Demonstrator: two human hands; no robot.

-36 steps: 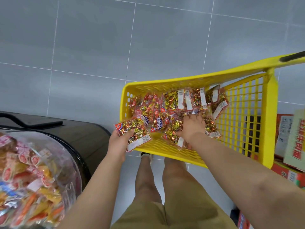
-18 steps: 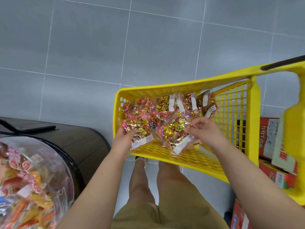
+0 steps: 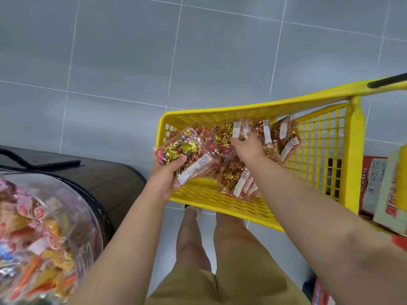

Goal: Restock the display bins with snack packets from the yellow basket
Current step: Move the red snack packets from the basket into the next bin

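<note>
The yellow basket point(image 3: 312, 137) is tilted in front of my legs and holds several clear snack packets point(image 3: 284, 137) of gold and red sweets. My left hand point(image 3: 167, 175) grips a small stack of these packets point(image 3: 187, 157) at the basket's left rim, thumb on top. Deeper in the basket, my right hand point(image 3: 247, 146) reaches into the pile, fingers curled among the packets near a white label; whether they pinch one I cannot tell. The clear round display bin point(image 3: 44, 243) at lower left is full of mixed sweets.
A dark rounded stand point(image 3: 105, 179) sits behind the bin, left of the basket. Red and white cartons point(image 3: 374, 186) are stacked at the right, behind the basket wall. Grey floor tiles point(image 3: 132, 62) stretch beyond. My legs in tan shorts are below.
My right hand passed its packet to the stack in my left hand and moved back up into the pile. The left hand now holds more packets.
</note>
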